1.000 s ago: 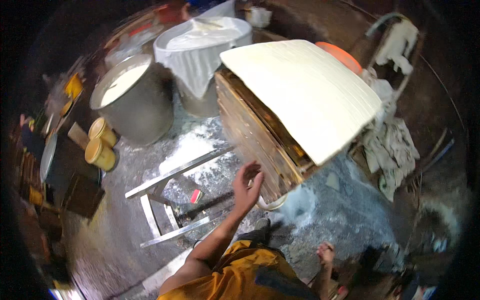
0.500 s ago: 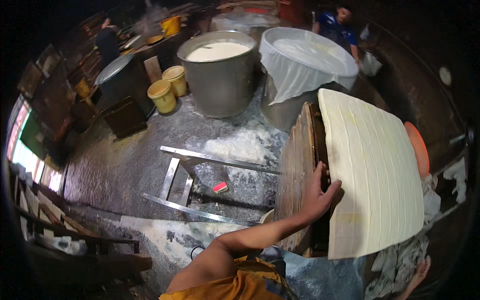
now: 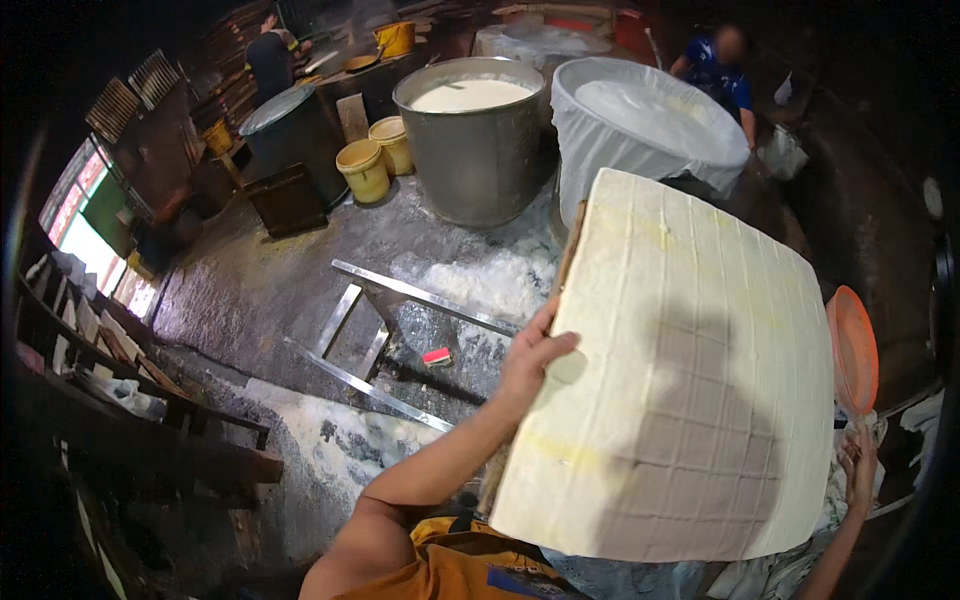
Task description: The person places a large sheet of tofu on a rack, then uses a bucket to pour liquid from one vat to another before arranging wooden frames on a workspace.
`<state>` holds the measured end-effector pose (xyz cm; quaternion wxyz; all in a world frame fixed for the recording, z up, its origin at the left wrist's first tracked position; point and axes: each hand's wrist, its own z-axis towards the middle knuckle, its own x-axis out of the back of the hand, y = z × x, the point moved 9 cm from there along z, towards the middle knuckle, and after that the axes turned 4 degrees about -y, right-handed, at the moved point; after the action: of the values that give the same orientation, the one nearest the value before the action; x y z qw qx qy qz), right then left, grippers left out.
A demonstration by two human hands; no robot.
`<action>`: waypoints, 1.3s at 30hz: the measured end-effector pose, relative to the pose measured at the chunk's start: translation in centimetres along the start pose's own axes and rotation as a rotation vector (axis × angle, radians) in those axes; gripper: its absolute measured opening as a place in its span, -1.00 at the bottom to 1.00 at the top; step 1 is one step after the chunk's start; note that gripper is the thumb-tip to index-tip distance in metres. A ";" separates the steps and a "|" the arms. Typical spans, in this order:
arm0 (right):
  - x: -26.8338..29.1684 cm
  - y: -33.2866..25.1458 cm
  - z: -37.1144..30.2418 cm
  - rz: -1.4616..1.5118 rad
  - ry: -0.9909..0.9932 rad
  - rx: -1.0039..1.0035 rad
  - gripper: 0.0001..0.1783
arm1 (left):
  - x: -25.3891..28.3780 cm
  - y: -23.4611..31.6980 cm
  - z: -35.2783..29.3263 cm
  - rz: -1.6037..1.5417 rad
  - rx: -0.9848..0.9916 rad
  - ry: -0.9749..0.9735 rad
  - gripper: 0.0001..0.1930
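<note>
A wide pale slab scored with a grid of lines, which looks like tofu (image 3: 600, 400), lies tilted on a wooden board (image 3: 572, 250) in front of me. My left hand (image 3: 535, 362) grips the left edge of slab and board, its thumb on top and its other fingers hidden beneath. A shadow falls across the slab's lower middle. Beyond its right edge, my right hand (image 3: 857, 468) has its fingers bent at a crumpled white cloth (image 3: 872, 428), just below an orange basin (image 3: 853, 345); they seem closed on the cloth.
Two large vats stand ahead: a metal one (image 3: 470, 160) with white liquid and one covered by white cloth (image 3: 605, 130). Yellow buckets (image 3: 362, 178) sit beside them. A metal frame (image 3: 390, 290) lies on the wet floor near a red-and-white object (image 3: 437, 356). Two people work farther back.
The slab and board have swung left and toward me with my left hand, turning more face-up. My right hand has moved up toward the orange basin, to the white cloth.
</note>
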<state>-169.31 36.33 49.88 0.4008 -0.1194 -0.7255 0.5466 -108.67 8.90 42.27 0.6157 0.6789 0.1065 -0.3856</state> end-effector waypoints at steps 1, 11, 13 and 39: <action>-1.8 0.3 0.6 0.100 -0.110 -0.044 -0.36 | -0.4 0.4 0.1 0.006 0.001 0.008 -0.37; -12.6 1.0 -0.1 0.908 -0.602 -0.170 -0.27 | -2.7 0.0 -0.2 -0.260 0.031 -0.027 -0.38; -12.6 0.7 0.4 0.951 -0.639 -0.134 -0.26 | -2.8 -0.1 0.3 -0.238 -0.002 -0.010 -0.44; -19.2 -5.1 2.2 0.584 -0.660 0.080 -0.27 | 3.4 3.0 -2.0 0.570 -0.329 0.009 -0.57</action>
<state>-157.04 21.14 45.53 -0.0192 -0.1227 -0.7287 0.6735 -103.72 8.92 42.14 0.7997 0.5746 -0.0244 -0.1725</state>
